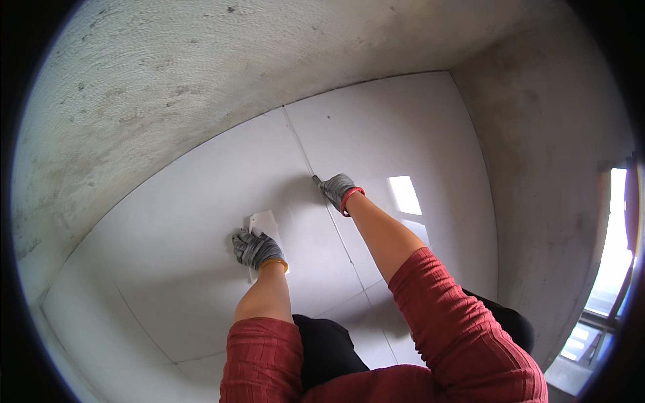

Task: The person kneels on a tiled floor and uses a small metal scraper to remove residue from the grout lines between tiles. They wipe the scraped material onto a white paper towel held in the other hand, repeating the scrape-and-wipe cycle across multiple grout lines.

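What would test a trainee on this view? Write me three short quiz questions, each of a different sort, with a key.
1. Multiple choice: what lies under the left hand?
A) a red brush
B) a flat white piece
C) a round black lid

2. True or false: both hands are bare.

3. Fill in: the dark tool tip at the fingers of the right hand is at the ____ between large white floor tiles.

Key:
1. B.
2. False; both wear grey gloves.
3. Joint.
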Demonstrator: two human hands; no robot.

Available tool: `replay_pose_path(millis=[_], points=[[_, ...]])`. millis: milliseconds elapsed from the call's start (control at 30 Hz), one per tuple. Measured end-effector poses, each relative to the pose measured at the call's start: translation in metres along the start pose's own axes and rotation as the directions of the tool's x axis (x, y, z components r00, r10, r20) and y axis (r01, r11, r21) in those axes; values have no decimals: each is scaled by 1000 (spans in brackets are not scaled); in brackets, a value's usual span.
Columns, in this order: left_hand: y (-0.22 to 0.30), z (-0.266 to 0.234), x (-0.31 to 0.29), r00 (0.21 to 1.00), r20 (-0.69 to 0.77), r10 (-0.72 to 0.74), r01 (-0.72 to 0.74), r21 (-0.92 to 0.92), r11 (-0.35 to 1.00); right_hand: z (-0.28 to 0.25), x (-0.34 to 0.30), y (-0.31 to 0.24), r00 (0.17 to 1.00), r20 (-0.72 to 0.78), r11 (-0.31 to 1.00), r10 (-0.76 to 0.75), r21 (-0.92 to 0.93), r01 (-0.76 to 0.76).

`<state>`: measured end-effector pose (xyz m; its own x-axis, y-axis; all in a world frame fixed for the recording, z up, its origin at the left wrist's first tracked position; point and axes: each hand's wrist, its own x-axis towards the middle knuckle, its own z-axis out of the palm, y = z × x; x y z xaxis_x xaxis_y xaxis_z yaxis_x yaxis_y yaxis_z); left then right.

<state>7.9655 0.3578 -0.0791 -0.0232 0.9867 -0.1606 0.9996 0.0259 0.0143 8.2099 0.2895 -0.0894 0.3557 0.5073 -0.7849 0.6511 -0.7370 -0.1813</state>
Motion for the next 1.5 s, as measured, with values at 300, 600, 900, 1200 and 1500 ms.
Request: replay_pose_path(millis=[300, 600, 900, 1200, 1500], points=[[0, -8, -3, 998, -49, 49, -52, -55, 997, 33, -76, -2, 933, 101, 730, 344, 597, -334], [-3, 8, -2, 988, -134, 75, -69, 46, 997, 75, -124, 11, 917, 123, 706, 380, 602, -373], [-5, 9, -8, 962, -236, 135, -136, 12, 991, 115, -158, 22, 891, 130, 652, 434, 638, -411], [-6, 15, -13, 976, -189, 111, -102, 55, 993, 135, -166, 29, 905, 122, 635, 407, 675, -376], [-18, 35, -12, 943, -279, 183, -185, 20, 983, 217, -234, 59, 900, 169, 578, 401, 715, -392]])
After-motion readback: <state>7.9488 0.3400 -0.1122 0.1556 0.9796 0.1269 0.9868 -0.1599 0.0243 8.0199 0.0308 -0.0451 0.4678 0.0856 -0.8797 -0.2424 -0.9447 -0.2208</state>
